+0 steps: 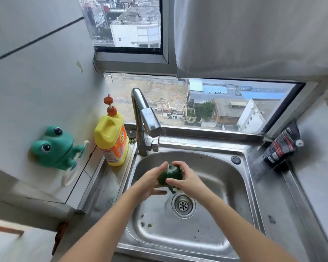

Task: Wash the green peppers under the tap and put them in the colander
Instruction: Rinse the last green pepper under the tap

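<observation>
A dark green pepper (169, 175) is held over the steel sink (225, 186), just below and in front of the tap (147, 118). My left hand (151, 181) cups it from the left, fingers curved round its side. My right hand (186, 178) grips it from the right, thumb and fingers wrapped over the top. The pepper's stem points down toward the drain (183, 205). I cannot tell whether water is running. No colander is in view.
A yellow detergent bottle (112, 138) stands left of the tap. A green frog holder (55, 148) sticks to the left wall. A black pouch (281, 146) leans at the right back corner. Small green scraps (150, 225) lie in the basin.
</observation>
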A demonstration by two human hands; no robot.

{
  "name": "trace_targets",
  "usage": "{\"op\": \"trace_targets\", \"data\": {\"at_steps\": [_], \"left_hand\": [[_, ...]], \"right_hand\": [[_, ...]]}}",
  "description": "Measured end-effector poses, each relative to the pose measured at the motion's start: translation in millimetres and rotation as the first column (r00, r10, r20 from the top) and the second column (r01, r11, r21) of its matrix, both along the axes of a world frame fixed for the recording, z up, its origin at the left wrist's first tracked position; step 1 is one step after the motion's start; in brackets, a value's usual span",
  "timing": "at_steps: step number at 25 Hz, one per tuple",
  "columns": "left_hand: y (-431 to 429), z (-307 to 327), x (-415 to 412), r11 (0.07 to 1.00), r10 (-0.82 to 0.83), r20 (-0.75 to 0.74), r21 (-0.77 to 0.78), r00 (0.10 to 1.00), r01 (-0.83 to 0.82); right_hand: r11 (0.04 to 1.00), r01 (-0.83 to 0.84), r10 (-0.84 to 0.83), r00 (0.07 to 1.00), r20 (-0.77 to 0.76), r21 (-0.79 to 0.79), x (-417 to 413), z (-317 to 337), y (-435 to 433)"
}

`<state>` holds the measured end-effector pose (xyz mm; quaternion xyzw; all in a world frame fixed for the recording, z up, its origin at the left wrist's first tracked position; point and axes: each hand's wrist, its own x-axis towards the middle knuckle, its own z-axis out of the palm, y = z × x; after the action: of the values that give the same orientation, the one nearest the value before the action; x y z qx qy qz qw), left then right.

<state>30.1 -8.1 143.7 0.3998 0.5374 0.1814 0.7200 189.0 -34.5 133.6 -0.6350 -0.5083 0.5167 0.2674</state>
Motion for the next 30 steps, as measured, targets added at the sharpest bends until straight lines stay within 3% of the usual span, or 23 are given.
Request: {"op": "trace_targets", "data": {"at_steps": [4,10,15,20,26,30], "left_hand": [[6,9,-7,0.965,0.246,0.08,-0.112,0.966,-0.236],[7,8,-17,0.865,0.431,0.217,-0.375,0.876,-0.333],[10,15,-20,0.808,0.501,0.269,-0.485,0.823,-0.334],[13,13,-21,0.797,0.498,0.275,-0.518,0.822,-0.309],[19,10,-14,0.772,0.52,0.295,-0.563,0.802,-0.294],[22,13,-10,0.782,0.512,0.316,-0.557,0.799,-0.281]], "right_hand": [[0.999,-0.02,0.027,0.985,-0.172,0.044,3,36,13],[0.992,0.003,-0.015,0.996,0.093,0.126,6,59,108],[0.978,-0.181,0.195,0.97,0.149,-0.101,-34,54,155],[0.99,-0.127,0.138,0.907,0.397,-0.054,-41,38,183],[0.993,-0.022,0.04,0.987,0.158,-0.116,-32,22,185],[0.971,0.117,-0.147,0.98,-0.134,-0.208,-23,-10,175]]}}
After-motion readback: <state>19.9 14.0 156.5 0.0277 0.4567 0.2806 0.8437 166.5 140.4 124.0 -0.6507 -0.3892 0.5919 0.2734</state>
